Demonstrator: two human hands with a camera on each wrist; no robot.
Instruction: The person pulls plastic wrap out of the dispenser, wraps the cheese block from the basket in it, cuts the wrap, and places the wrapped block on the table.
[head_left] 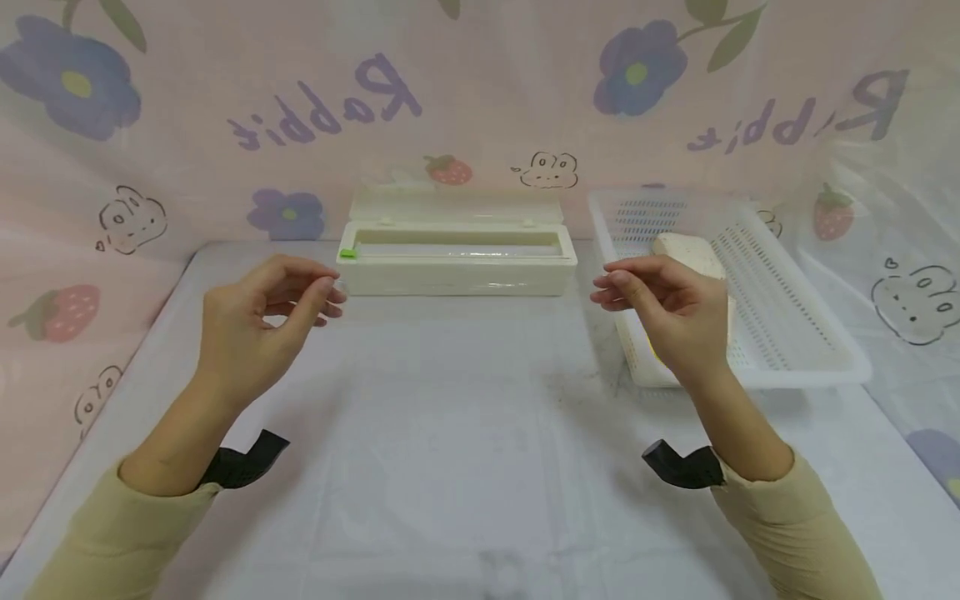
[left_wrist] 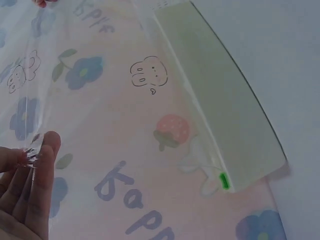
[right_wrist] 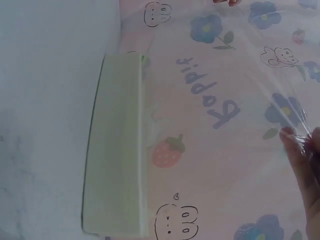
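A clear sheet of cling film is stretched between my two hands, its edge bunched at the fingers. My left hand pinches one corner between thumb and fingertips, left of a long cream cling film dispenser. On the other side, my right hand pinches the opposite corner, in front of the basket. Both hands are raised above the table. The dispenser lies at the back with its lid up and a pale roll inside. A green slider sits at its left end.
A white perforated basket stands at the right, holding a pale, rounded block and something partly hidden behind my right hand. A printed cloth hangs behind the white-covered table. Black wrist mounts stick out below both hands.
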